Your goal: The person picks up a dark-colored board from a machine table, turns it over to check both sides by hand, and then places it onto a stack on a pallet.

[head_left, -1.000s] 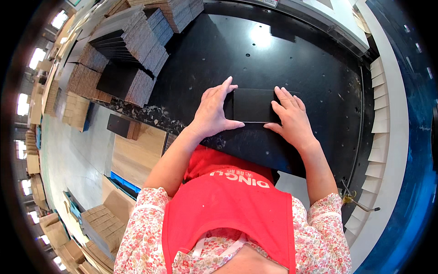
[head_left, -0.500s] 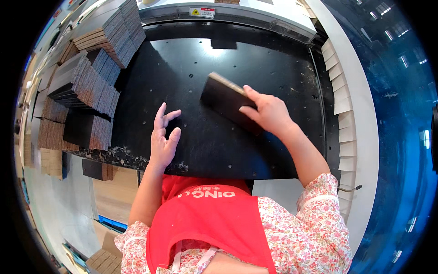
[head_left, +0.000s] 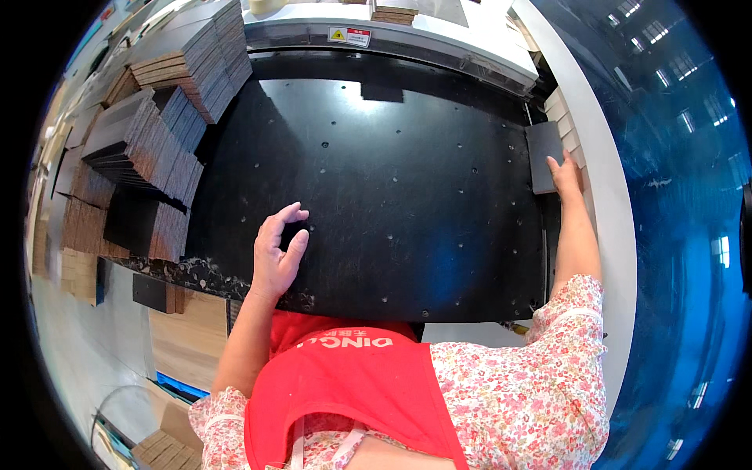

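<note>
My right hand [head_left: 567, 174] grips a dark rectangular board [head_left: 544, 155] by its right edge, at the far right side of the black worktop [head_left: 376, 188]. The board lies along the row of pale flaps on that side; whether it rests on something there, I cannot tell. My left hand [head_left: 277, 249] hangs over the near left part of the worktop, fingers loosely curved and thumb apart, holding nothing. Left of it stand stacks of similar dark boards [head_left: 141, 149] with brown, rough edges.
A white machine bed [head_left: 462, 43] with a warning label [head_left: 349, 36] runs along the back, with a small pile of boards [head_left: 393, 14] on it. A white curved rail [head_left: 599, 157] borders the right side, beside a glossy blue surface [head_left: 681, 235]. More stacked pieces [head_left: 166, 452] sit low at left.
My right hand has carried the board from above the middle of the worktop to its right edge. The left hand has dropped slightly and its fingers have curled a little more.
</note>
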Tool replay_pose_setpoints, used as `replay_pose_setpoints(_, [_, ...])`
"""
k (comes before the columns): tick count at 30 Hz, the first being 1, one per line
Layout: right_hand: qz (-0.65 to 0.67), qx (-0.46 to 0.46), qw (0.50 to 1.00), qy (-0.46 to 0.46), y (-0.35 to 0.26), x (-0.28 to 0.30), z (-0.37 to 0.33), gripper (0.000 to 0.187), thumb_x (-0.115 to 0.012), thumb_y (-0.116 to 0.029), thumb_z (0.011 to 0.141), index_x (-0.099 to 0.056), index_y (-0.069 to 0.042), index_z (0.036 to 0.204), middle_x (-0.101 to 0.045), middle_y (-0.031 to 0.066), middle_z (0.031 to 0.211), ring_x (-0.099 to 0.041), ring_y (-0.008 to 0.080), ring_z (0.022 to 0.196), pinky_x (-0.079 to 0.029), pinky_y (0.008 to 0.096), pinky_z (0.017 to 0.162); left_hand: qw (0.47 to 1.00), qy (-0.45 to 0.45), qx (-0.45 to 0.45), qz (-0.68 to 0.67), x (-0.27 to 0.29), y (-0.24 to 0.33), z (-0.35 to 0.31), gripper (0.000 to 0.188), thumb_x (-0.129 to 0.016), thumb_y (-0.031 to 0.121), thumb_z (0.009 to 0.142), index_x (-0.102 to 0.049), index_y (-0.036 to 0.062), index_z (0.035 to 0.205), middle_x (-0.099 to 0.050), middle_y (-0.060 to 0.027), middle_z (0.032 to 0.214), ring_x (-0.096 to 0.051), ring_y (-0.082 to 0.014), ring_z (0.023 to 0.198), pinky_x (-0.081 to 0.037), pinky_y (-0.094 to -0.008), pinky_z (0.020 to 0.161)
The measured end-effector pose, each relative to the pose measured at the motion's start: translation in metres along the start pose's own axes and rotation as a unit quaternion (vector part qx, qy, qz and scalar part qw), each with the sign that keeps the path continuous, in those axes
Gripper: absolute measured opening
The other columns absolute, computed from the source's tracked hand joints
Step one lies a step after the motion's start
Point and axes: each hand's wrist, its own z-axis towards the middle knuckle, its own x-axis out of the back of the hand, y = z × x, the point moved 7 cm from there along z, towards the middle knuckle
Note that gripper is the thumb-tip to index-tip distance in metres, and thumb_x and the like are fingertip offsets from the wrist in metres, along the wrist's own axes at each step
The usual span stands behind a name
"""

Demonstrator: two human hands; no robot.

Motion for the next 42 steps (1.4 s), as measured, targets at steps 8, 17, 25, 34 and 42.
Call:
replay_pose_setpoints(8, [-0.116,0.010,0.993,0.001,-0.051,0.032,-0.027,0.054,-0.067,-0.038,0.093,-0.054,-0.018,0.142,-0.068,0.0187,0.122,-0.065,0.0374,0.112,-0.052,0.0489,0.094,1.000,0.024,0.004,0.019,0.000,0.003,0.002,0.037,-0.071,0.020,0.088,-0.064,0.0050,0.121,-0.070,-0.0100,0.111,-0.063,-0.0271,0.106,-0.046,-0.0385,0.097])
replay_pose_setpoints(17, [0.239,0.199,0.950,-0.012,-0.139,-0.035,-0.002,0.066,-0.071,-0.040,0.088,-0.056,0.000,0.138,-0.062,0.0260,0.130,-0.061,0.0357,0.122,-0.047,0.0405,0.103,0.997,0.015,-0.021,0.078,-0.003,0.013,0.009,0.031,-0.073,0.015,0.084,-0.067,0.0056,0.113,-0.071,-0.0085,0.107,-0.064,-0.0267,0.103,-0.046,-0.0380,0.096])
replay_pose_setpoints(25, [0.174,0.087,0.981,-0.022,-0.109,-0.040,0.018,0.056,-0.071,-0.038,0.087,-0.063,-0.004,0.130,-0.069,0.0191,0.121,-0.066,0.0324,0.113,-0.050,0.0397,0.097,0.998,0.011,-0.021,0.065,-0.001,0.011,0.008,0.029,-0.069,0.007,0.085,-0.066,0.0021,0.113,-0.070,-0.0120,0.107,-0.065,-0.0267,0.103,-0.050,-0.0368,0.093])
replay_pose_setpoints(34, [-0.087,0.165,0.974,0.129,-0.067,0.014,-0.017,0.042,-0.066,-0.030,0.094,-0.058,-0.008,0.128,-0.073,0.0136,0.101,-0.070,0.0357,0.090,-0.055,0.0488,0.078,0.992,-0.020,-0.073,0.099,-0.027,0.006,0.054,0.026,-0.074,0.012,0.082,-0.069,0.0031,0.106,-0.070,-0.0111,0.105,-0.064,-0.0277,0.102,-0.047,-0.0387,0.093])
replay_pose_setpoints(42, [-0.081,0.433,0.880,0.178,-0.127,-0.040,-0.091,0.036,-0.082,-0.035,0.069,-0.067,-0.011,0.091,-0.064,0.0057,0.126,-0.060,0.0211,0.109,-0.046,0.0398,0.086,0.951,-0.038,-0.199,0.233,-0.113,0.003,0.182,0.049,-0.074,0.030,0.084,-0.063,0.0034,0.124,-0.055,-0.0163,0.138,-0.046,-0.0361,0.135,-0.037,-0.0480,0.112])
